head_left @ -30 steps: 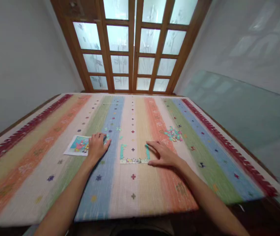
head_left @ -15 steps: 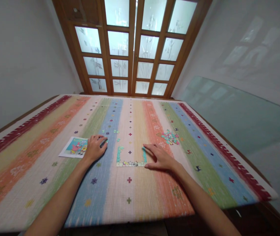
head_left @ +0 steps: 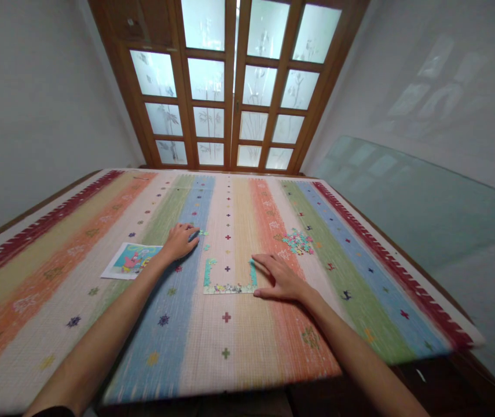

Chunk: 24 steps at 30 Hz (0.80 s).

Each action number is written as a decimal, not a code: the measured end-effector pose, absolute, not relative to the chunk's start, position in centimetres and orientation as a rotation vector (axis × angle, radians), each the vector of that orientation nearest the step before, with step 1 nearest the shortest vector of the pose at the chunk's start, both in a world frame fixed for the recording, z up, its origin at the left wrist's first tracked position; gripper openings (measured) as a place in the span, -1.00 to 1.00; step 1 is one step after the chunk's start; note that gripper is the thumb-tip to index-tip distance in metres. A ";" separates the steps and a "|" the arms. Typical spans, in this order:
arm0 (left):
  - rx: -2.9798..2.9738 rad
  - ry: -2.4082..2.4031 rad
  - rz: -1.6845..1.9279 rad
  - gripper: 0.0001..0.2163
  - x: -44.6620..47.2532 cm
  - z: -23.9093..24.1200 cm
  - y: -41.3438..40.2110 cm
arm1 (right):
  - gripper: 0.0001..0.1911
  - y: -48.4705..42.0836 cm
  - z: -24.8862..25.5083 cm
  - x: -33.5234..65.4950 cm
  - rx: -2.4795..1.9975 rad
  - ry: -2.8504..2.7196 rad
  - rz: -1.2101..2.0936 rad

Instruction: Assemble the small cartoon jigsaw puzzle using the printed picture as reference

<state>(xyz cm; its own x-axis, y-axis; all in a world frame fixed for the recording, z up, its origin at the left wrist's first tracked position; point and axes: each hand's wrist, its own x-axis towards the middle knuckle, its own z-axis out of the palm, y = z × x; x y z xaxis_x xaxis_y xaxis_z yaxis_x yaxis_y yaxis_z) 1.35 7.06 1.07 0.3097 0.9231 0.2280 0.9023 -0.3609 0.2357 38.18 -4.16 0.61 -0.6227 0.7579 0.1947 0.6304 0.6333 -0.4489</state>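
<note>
A partly joined jigsaw puzzle [head_left: 230, 289] lies on the striped cloth: a bottom row with a teal column rising at each side. My right hand [head_left: 279, 278] rests at its right column, thumb and fingers apart, fingertips touching or nearly touching the pieces. Farther forward and to the left, my left hand [head_left: 180, 241] is low over the blue stripe, its fingers bent and spread. Its fingertips are beside a few loose puzzle pieces [head_left: 204, 233]; whatever lies beneath them is hidden. Behind my left wrist is a printed picture [head_left: 131, 260] of cartoon characters, partly covered by the forearm.
A pile of loose puzzle pieces [head_left: 298, 241] lies to the right, beyond my right hand. One small loose piece [head_left: 206, 248] sits above the puzzle's left column. The striped tablecloth [head_left: 212, 347] covers the large table. Glazed wooden doors [head_left: 234, 116] stand at the far end.
My left hand has moved forward and right, from beside the printed picture to the loose pieces, uncovering more of the picture. My right hand stays at the puzzle's right column.
</note>
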 end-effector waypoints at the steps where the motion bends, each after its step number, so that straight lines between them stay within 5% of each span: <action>1: 2.494 1.732 0.491 -0.64 1.4 1.1 7.6 | -0.03 -4.2 0.6 38.2 -1.107 -2.490 0.484; 24: 2.499 1.445 0.652 -0.84 0.5 1.6 8.5 | -0.12 -4.4 0.2 38.5 -1.082 -2.518 0.404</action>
